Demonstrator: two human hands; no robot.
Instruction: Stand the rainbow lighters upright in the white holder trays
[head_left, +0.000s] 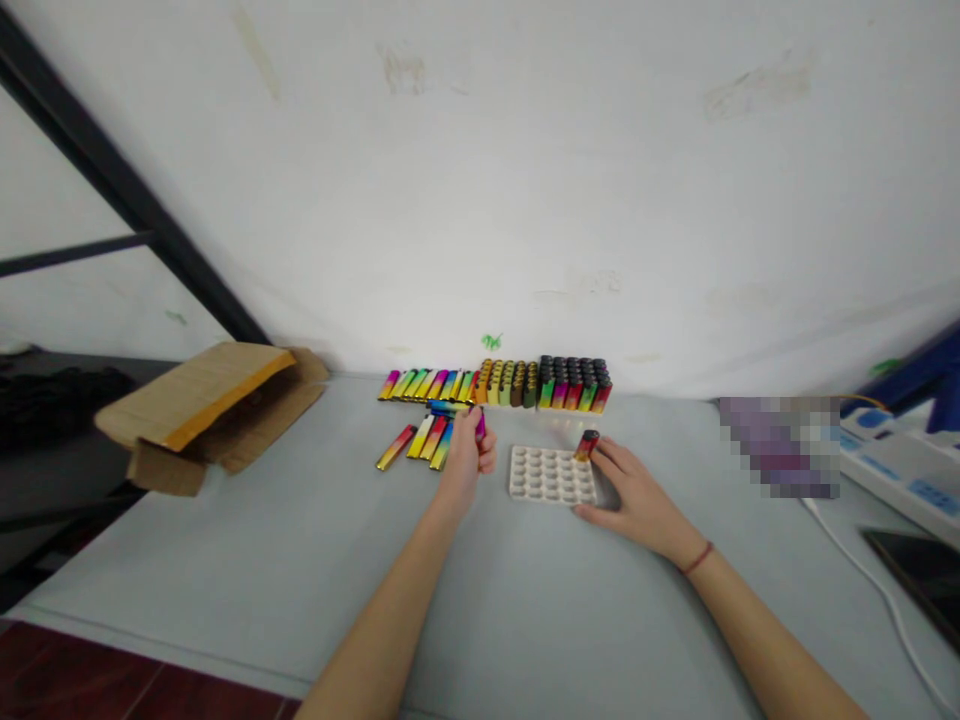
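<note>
Upright in my left hand (466,450), whose fingers are closed round it, is a purple lighter (481,428), partly hidden by the fingers. To its right lies a white tray (551,476) with rows of round-ended slots. A red lighter with a black top (586,445) stands in the tray's back right corner. My right hand (637,500) holds the tray's right side, thumb at the near corner and fingertips beside that lighter. Several shiny multicoloured lighters (425,437) lie loose just left of my left hand, and a row of more lighters (424,385) lies behind them.
Against the wall stand a block of yellow and dark lighters (508,383) and a block of black-topped lighters (576,383). An open cardboard box (217,410) is at the left. At the right are a white power strip (892,465), a cable (862,575) and a dark phone-like device (919,575).
</note>
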